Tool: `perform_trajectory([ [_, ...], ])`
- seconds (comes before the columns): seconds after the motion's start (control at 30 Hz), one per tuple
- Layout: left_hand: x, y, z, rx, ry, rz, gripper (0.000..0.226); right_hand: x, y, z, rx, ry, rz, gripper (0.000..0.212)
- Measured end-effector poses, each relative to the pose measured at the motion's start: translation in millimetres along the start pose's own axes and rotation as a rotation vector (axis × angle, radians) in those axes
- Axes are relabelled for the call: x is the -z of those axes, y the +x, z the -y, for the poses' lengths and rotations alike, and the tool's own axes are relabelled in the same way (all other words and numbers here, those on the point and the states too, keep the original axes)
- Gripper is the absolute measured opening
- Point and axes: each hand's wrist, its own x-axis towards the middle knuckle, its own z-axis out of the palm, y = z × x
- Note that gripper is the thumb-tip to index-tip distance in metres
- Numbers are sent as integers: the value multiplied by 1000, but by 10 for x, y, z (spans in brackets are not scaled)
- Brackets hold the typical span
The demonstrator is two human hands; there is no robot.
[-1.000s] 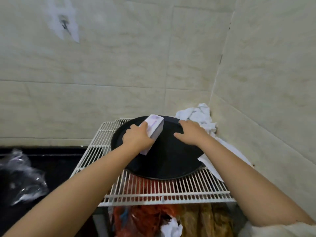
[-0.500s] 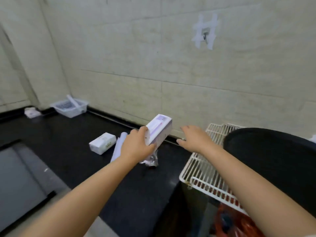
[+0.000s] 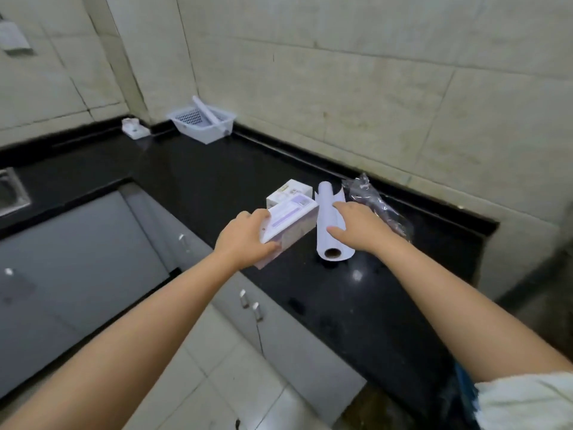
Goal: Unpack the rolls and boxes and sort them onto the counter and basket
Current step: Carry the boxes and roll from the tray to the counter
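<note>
left hand (image 3: 245,240): grips one long white box with purple print (image 3: 290,223), fingers curled round its near end, thumb on the near side. the box is held just above the black counter (image 3: 356,302), its far end toward 1 o'clock.

right hand (image 3: 361,226): fingers straight and spread, holding nothing, over the far half of one white roll (image 3: 331,223). contact with the roll cannot be confirmed.

item count and position:
- boxes: two. one in the left hand; one small white box (image 3: 290,191) lying on the counter at 12 o'clock from the held box, partly hidden behind it.
- rolls: two. one lies on the counter just at 3 o'clock of the held box, open core end facing the viewer; one thin white roll (image 3: 205,109) leans tilted in the basket.
- baskets: one. the white perforated basket (image 3: 203,124) stands against the wall at the far end of the counter, at 11 o'clock, well apart from the hands.
- wrappers: one crumpled clear plastic wrapper (image 3: 376,209) on the counter at 3 o'clock of the roll, partly behind the right hand.
- one small white object (image 3: 135,128) sits at 9 o'clock of the basket; type cannot be determined.
</note>
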Motion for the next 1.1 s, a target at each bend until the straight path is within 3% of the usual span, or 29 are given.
perform_trajectory([
  [0.17, -204, 607, 681, -131, -177, 176, 64, -334, 709, 61, 3, 136, 108, 63],
  [0.57, -798, 1880, 1206, -262, 21, 519, 65, -1049, 1539, -94, -181, 299, 286, 67],
  [0.7, -933, 2245, 1250, -391, -41, 584, 61, -1246, 1624, -52, -270, 364, 263, 51],
  [0.83, -1018, 2590, 1286, -523, -64, 690, 64, -1394, 1646, 50, -378, 383, 193, 64],
  [1.0, -1104, 2896, 1320, -805, 211, 769, 72, -1504, 1712, 280, -568, 412, 45, 57],
  [1.1, -1067, 3042, 1350, -1016, 276, 729, 73, -1538, 1705, 427, -694, 437, -7, 55],
])
